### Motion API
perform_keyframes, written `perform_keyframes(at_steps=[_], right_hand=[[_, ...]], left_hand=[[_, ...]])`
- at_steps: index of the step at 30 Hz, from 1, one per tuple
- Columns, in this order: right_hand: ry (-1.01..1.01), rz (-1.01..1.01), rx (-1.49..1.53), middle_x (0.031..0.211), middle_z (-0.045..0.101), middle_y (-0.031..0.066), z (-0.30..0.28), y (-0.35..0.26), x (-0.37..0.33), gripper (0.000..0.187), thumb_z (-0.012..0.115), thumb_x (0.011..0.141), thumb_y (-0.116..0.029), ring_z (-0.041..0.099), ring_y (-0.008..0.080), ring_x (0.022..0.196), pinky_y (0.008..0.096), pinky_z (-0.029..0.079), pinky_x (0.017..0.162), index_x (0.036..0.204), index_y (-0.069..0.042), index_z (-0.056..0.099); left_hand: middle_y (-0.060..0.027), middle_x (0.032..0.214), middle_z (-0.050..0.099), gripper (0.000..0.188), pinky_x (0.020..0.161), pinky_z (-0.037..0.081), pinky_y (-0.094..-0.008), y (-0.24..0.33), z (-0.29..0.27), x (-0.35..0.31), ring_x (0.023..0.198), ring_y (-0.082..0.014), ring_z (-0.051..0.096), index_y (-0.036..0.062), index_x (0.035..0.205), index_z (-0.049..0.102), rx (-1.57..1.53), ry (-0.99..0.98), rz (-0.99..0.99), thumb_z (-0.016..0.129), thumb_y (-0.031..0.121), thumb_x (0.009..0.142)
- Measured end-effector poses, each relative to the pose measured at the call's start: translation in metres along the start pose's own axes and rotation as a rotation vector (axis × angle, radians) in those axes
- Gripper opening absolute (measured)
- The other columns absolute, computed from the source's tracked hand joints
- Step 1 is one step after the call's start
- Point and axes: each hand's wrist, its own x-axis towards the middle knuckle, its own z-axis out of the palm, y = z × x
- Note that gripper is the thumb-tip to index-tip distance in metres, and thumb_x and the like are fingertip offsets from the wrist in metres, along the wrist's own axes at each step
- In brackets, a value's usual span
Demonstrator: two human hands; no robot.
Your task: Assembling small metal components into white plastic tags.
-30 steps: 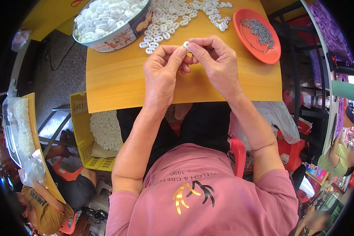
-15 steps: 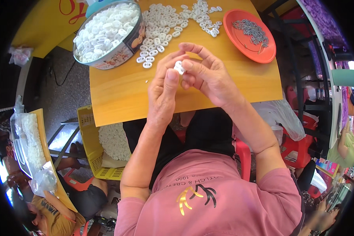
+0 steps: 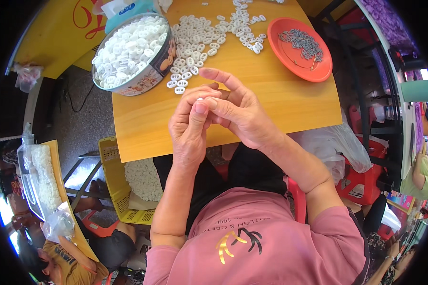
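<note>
My left hand (image 3: 189, 130) and my right hand (image 3: 242, 111) meet above the near part of the yellow-brown table (image 3: 290, 107). Both are closed, thumb tips and fingers pinched together around a small white plastic piece (image 3: 200, 99). Only a sliver of it shows between the fingertips. Beyond my hands, many loose white oval pieces (image 3: 191, 61), each with two holes, lie spread on the tabletop. At the left, a round tin (image 3: 150, 84) is heaped with similar white pieces (image 3: 128, 52). On the right, a red plate (image 3: 322, 72) carries a tangle of grey chains (image 3: 300, 42).
A yellow plastic crate (image 3: 113, 190) of white pieces stands on the floor, left of my legs. A clear plastic bag (image 3: 352, 147) hangs over red stools (image 3: 361, 183) at the right. Another person (image 3: 76, 261) sits at a side table, lower left. A tissue pack (image 3: 123, 16) lies behind the tin.
My hands have shifted slightly left and nearer to me in the picture. The white piece, plain before, is now mostly covered by my fingertips. The whole view has moved a little.
</note>
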Motion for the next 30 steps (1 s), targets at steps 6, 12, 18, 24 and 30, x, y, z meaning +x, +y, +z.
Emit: perform_keyframes(at_steps=[6, 12, 18, 24, 30], right_hand=[[-0.098, 0.043, -0.587, 0.103, 0.064, 0.0041, -0.007, -0.023, 0.006, 0.037, 0.061, 0.098, -0.017, 0.060, 0.0083, 0.082, 0.0236, 0.051, 0.071, 0.130, -0.001, 0.055], [0.100, -0.631, -1.640, 0.088, 0.065, 0.0107, -0.060, -0.068, 0.035, 0.014, 0.064, 0.089, -0.012, 0.065, 0.0250, 0.077, 0.0359, 0.053, 0.068, 0.100, -0.005, 0.070], [0.116, -0.745, -1.980, 0.088, 0.065, 0.0094, -0.079, -0.080, 0.081, 0.014, 0.062, 0.086, -0.009, 0.065, 0.0278, 0.084, 0.0394, 0.053, 0.072, 0.097, -0.008, 0.072], [0.084, -0.721, -2.162, 0.091, 0.063, 0.0072, -0.097, -0.069, 0.118, 0.014, 0.063, 0.086, -0.010, 0.062, 0.0269, 0.092, 0.0386, 0.052, 0.078, 0.096, -0.011, 0.073], [0.023, -0.625, -2.163, 0.094, 0.062, 0.0099, -0.090, -0.068, 0.111, 0.012, 0.064, 0.086, -0.014, 0.061, 0.0281, 0.096, 0.0403, 0.052, 0.081, 0.094, -0.009, 0.071]], left_hand=[[-0.0143, 0.108, 0.063, 0.024, 0.091, 0.051, -0.0366, 0.047, -0.030, -0.022, 0.098, -0.0220, 0.062, -0.0007, 0.117, 0.059, 0.224, 0.155, 0.135, 0.051, 0.014, 0.100], [-0.0067, 0.097, 0.065, 0.024, 0.079, 0.050, -0.0264, 0.099, -0.124, -0.079, 0.086, -0.0127, 0.061, -0.0002, 0.116, 0.061, 0.700, 0.630, 0.132, 0.060, 0.016, 0.098], [-0.0106, 0.121, 0.059, 0.041, 0.096, 0.045, -0.0292, 0.083, -0.237, -0.156, 0.109, -0.0167, 0.057, -0.0017, 0.129, 0.052, 1.003, 0.825, -0.160, 0.065, 0.017, 0.095], [-0.0112, 0.120, 0.060, 0.033, 0.091, 0.048, -0.0291, 0.075, -0.208, -0.154, 0.104, -0.0170, 0.060, -0.0016, 0.127, 0.053, 1.057, 0.873, -0.090, 0.059, 0.013, 0.098], [-0.0124, 0.116, 0.058, 0.023, 0.082, 0.052, -0.0276, 0.086, -0.118, -0.111, 0.093, -0.0160, 0.063, -0.0027, 0.120, 0.057, 1.154, 0.664, 0.257, 0.049, 0.003, 0.100]])
